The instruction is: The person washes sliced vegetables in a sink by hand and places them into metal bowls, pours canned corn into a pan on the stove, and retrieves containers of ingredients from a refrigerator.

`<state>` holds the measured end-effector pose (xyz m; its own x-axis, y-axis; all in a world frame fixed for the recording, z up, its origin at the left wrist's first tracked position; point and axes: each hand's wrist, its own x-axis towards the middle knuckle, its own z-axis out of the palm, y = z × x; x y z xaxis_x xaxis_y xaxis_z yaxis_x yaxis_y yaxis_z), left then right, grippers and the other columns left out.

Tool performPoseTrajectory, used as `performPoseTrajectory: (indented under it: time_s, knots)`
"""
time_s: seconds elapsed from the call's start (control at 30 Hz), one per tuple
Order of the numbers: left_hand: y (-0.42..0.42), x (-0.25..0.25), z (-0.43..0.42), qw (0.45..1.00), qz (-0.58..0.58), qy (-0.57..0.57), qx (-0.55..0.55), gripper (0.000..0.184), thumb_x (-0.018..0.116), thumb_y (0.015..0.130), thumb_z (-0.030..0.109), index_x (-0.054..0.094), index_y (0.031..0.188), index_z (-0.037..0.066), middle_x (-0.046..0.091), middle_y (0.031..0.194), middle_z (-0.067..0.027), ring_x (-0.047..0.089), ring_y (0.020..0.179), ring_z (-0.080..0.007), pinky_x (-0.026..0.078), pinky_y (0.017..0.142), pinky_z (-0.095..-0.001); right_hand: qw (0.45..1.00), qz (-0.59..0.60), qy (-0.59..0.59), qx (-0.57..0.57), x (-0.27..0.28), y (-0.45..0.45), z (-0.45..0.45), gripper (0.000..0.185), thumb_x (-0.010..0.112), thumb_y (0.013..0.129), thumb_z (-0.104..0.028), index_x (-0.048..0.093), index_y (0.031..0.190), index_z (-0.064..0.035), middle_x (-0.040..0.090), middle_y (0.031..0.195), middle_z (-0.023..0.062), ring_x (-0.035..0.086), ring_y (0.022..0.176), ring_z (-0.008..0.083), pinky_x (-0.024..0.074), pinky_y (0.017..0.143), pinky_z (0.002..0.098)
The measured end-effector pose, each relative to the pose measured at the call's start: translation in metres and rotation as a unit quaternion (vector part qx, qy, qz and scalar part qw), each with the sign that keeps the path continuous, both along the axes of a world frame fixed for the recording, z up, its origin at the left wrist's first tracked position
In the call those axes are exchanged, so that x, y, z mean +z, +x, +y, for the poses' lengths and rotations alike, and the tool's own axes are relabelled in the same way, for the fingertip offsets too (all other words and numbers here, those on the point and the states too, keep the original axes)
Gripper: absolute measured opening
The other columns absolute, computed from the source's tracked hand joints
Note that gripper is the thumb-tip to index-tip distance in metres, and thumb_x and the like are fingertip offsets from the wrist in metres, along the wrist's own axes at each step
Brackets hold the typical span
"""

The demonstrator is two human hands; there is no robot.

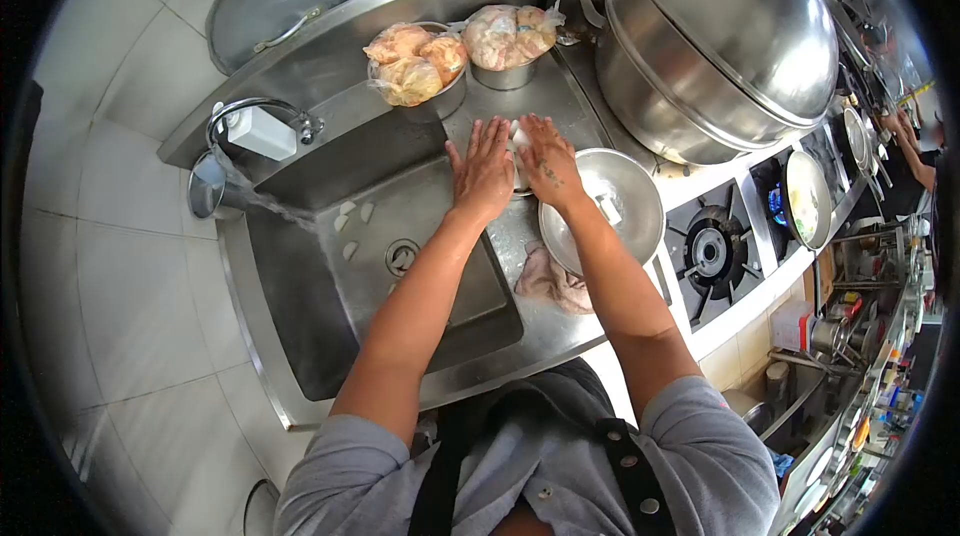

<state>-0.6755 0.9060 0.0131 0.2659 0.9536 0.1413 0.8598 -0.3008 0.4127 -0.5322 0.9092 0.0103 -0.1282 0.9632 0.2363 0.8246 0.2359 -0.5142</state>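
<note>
Steel counter point(565, 101) and sink point(295, 311) meet white tiles point(120, 296); a huge pot point(665, 81) stands right, a bowl point(628, 194) nearer. Left hand point(484, 178) and right hand point(549, 171) reach forward, backs up, fingers straight; what lies underneath is hidden. Between them, above the counter, a white thing point(518, 137) points away from the person, long axis lengthwise with the fingers.

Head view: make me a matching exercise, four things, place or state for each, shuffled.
Things
1. left hand
2. wide metal bowl
3. white bottle
4. pan

Place or state
A. beside the faucet
B. blue flame visible at its edge
C. palm down, fingers extended
D. partly beneath the right forearm

Pairs: 1-C, 2-D, 3-A, 4-B
</note>
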Motion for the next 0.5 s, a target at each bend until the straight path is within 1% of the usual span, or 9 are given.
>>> performPoseTrajectory:
  time_s: [0.1, 0.13, 0.2, 0.23, 0.33, 0.4, 0.43, 0.5]
  knots:
    - [0.001, 0.004, 0.000, 1.000, 0.003, -0.018, 0.013, 0.054, 0.042, 0.092, 0.019, 0.030, 0.143, 0.009, 0.024, 0.152, -0.0070, 0.015, 0.142, -0.0258, 0.009, 0.108, -0.0656, 0.995, 0.070, 0.033, 0.063, -0.006, 0.018, 0.006, 0.041, 0.052, 0.089, -0.016, 0.051, 0.128, -0.0037, 0.053, 0.129, 0.0181, 0.047, 0.123, 0.0337, 0.0367, 0.102, 0.0400]
    - [0.003, 0.005, 0.001, 0.999, 0.000, -0.029, 0.015, 0.055, 0.042, 0.091, 0.018, 0.029, 0.143, 0.009, 0.024, 0.152, -0.0069, 0.015, 0.143, -0.0255, 0.008, 0.108, -0.0663, 0.996, 0.061, 0.034, 0.059, -0.004, 0.021, 0.005, 0.038, 0.053, 0.088, -0.015, 0.054, 0.124, -0.0031, 0.056, 0.124, 0.0184, 0.050, 0.118, 0.0335, 0.0387, 0.100, 0.0389]
    - [0.006, 0.009, 0.004, 0.998, -0.055, 0.013, 0.015, 0.055, 0.043, 0.088, 0.015, 0.033, 0.142, 0.009, 0.030, 0.149, -0.0086, 0.023, 0.140, -0.0259, 0.016, 0.109, -0.0599, 0.997, 0.043, 0.034, 0.049, 0.003, 0.026, 0.000, 0.034, 0.057, 0.084, -0.012, 0.059, 0.116, -0.0021, 0.060, 0.115, 0.0188, 0.055, 0.110, 0.0331, 0.0427, 0.095, 0.0369]
    - [0.006, 0.011, 0.007, 0.996, -0.082, 0.033, 0.015, 0.055, 0.044, 0.087, 0.013, 0.035, 0.141, 0.009, 0.034, 0.147, -0.0094, 0.027, 0.138, -0.0261, 0.020, 0.110, -0.0567, 0.997, 0.040, 0.044, 0.054, 0.008, 0.027, -0.002, 0.033, 0.059, 0.082, -0.013, 0.060, 0.113, -0.0018, 0.061, 0.112, 0.0187, 0.056, 0.107, 0.0329, 0.0435, 0.094, 0.0374]
    - [0.001, 0.002, 0.034, 0.966, -0.236, -0.097, -0.045, 0.051, 0.047, 0.083, 0.010, 0.046, 0.134, 0.009, 0.046, 0.137, -0.0122, 0.043, 0.128, -0.0272, 0.035, 0.105, -0.0411, 0.995, 0.013, 0.086, 0.054, 0.013, 0.025, -0.008, 0.029, 0.062, 0.078, -0.014, 0.064, 0.104, -0.0014, 0.063, 0.103, 0.0185, 0.058, 0.097, 0.0321, 0.0462, 0.086, 0.0385]
    - [-0.002, 0.000, 0.043, 0.959, -0.258, -0.090, -0.070, 0.048, 0.051, 0.081, 0.010, 0.052, 0.129, 0.011, 0.053, 0.128, -0.0125, 0.051, 0.118, -0.0283, 0.041, 0.098, -0.0349, 0.990, -0.027, 0.132, 0.032, 0.014, 0.021, -0.011, 0.028, 0.063, 0.077, -0.017, 0.065, 0.100, -0.0016, 0.064, 0.097, 0.0183, 0.061, 0.088, 0.0316, 0.0485, 0.080, 0.0384]
    - [-0.004, 0.000, 0.046, 0.956, -0.269, -0.087, -0.083, 0.046, 0.053, 0.080, 0.010, 0.055, 0.126, 0.011, 0.057, 0.123, -0.0126, 0.054, 0.114, -0.0289, 0.044, 0.094, -0.0318, 0.996, 0.027, 0.088, -0.009, 0.018, 0.022, -0.013, 0.029, 0.062, 0.077, -0.018, 0.065, 0.100, -0.0020, 0.064, 0.097, 0.0192, 0.061, 0.090, 0.0327, 0.0479, 0.081, 0.0403]
    - [-0.006, -0.009, 0.053, 0.963, -0.248, -0.054, -0.095, 0.044, 0.058, 0.080, 0.013, 0.057, 0.124, 0.012, 0.059, 0.119, -0.0122, 0.056, 0.109, -0.0287, 0.044, 0.093, -0.0341, 0.987, 0.132, 0.000, -0.092, 0.030, 0.025, -0.016, 0.030, 0.058, 0.077, -0.021, 0.065, 0.100, -0.0028, 0.064, 0.097, 0.0209, 0.061, 0.093, 0.0350, 0.0466, 0.082, 0.0440]
